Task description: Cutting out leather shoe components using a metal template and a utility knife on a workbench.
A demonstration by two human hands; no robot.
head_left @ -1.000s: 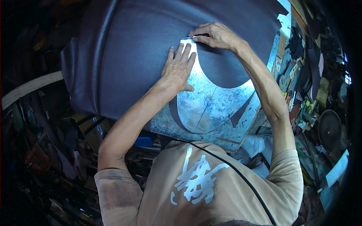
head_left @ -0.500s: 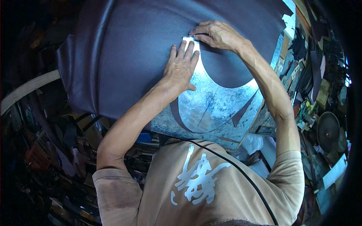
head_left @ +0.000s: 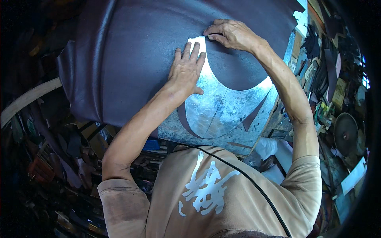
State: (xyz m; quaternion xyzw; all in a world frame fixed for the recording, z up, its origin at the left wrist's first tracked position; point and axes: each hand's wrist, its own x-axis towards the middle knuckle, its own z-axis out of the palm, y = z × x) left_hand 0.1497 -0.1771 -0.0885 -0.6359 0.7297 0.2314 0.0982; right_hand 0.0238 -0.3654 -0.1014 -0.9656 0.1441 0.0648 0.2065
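Observation:
A large sheet of dark purple-brown leather point(head_left: 143, 51) covers the work board point(head_left: 234, 147). On it lies a flat, shiny metal template point(head_left: 214, 107) with a narrow top and a wide, curved lower part. My left hand point(head_left: 183, 73) is spread flat, its fingers pressing the template's narrow part and the leather beside it. At the top right corner of that narrow end, my right hand point(head_left: 230, 33) is closed in a pinch. Something thin and dark shows at its fingertips, too small to name. A leather offcut point(head_left: 249, 119) pokes out beside the template's lower right edge.
A pale curved wooden bar point(head_left: 29, 99) runs out at the left. Cluttered tools and scraps crowd the right side, with a dark round disc point(head_left: 345, 135) among them. White plastic point(head_left: 266, 148) sits by the board's near right corner. A black cable point(head_left: 254, 180) crosses my shirt.
My right hand has shifted slightly along the template's top edge to its right corner. The left hand still presses flat. The whole view has moved a little.

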